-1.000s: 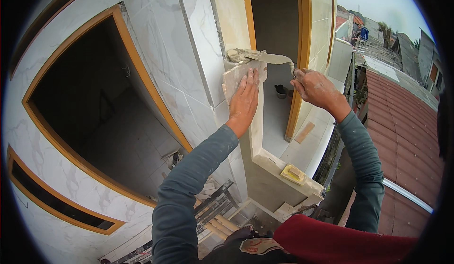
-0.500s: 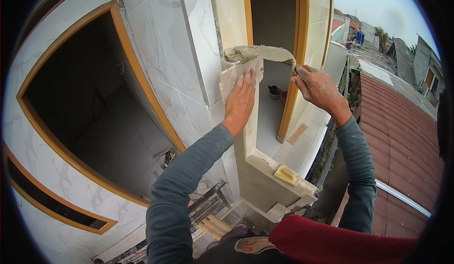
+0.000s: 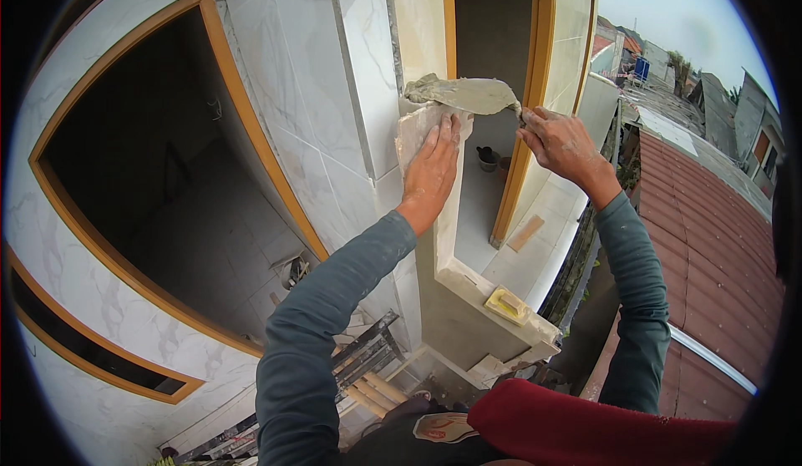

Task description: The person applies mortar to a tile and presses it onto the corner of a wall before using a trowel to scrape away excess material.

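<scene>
My right hand (image 3: 568, 149) is closed round the handle of a trowel (image 3: 480, 94), whose mortar-coated blade points left. A lump of wet grey mortar (image 3: 428, 89) sits at the blade's tip, by the wall edge. Just below the blade, my left hand (image 3: 433, 165) lies with fingers stretched against a pale tile piece (image 3: 409, 136) on the face of the wall end. The tile's upper edge is rough. Most of the trowel's handle is hidden by my right fingers.
A yellow float (image 3: 507, 306) rests on the low wall ledge (image 3: 464, 281). Behind stands an orange door frame (image 3: 522, 157), with a dark bucket (image 3: 487, 159) inside. At left is a framed opening (image 3: 150, 174) in marble-look tiling. Red roofing (image 3: 710, 274) lies below right; wooden slats (image 3: 376, 395) are near my body.
The trowel's blade has tilted, and the mortar at its tip now stands slightly higher and more clear of the wall edge. My left hand still presses the tile. The whole view has shifted slightly.
</scene>
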A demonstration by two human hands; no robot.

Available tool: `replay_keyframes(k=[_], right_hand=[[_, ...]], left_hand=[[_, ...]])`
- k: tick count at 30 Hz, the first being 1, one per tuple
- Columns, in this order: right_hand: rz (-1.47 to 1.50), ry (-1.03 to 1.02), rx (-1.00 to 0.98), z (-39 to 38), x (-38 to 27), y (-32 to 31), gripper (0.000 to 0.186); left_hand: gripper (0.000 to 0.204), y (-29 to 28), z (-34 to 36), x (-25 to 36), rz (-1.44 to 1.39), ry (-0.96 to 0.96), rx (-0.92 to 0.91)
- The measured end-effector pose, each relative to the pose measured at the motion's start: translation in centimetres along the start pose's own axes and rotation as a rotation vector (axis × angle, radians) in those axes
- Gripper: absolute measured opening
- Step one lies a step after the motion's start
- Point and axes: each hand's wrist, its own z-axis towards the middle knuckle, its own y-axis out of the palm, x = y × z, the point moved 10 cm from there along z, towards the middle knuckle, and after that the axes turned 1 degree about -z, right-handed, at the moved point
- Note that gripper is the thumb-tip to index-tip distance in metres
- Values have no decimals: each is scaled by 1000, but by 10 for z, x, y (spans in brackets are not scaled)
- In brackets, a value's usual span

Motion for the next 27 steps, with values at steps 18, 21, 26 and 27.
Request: replay_keyframes(k=[18, 21, 26, 27], right_hand=[[205, 217, -54, -6, 15, 5, 27], [177, 212, -82, -5, 10, 15, 26], [184, 161, -56, -15, -6, 10, 26], [192, 141, -54, -17, -9, 7, 26]], left_hand=[[50, 2, 1, 1, -14, 22, 6], [50, 1, 1, 1, -28, 22, 27], [49, -1, 1, 0, -58, 19, 19], [49, -1, 1, 1, -56, 23, 22]])
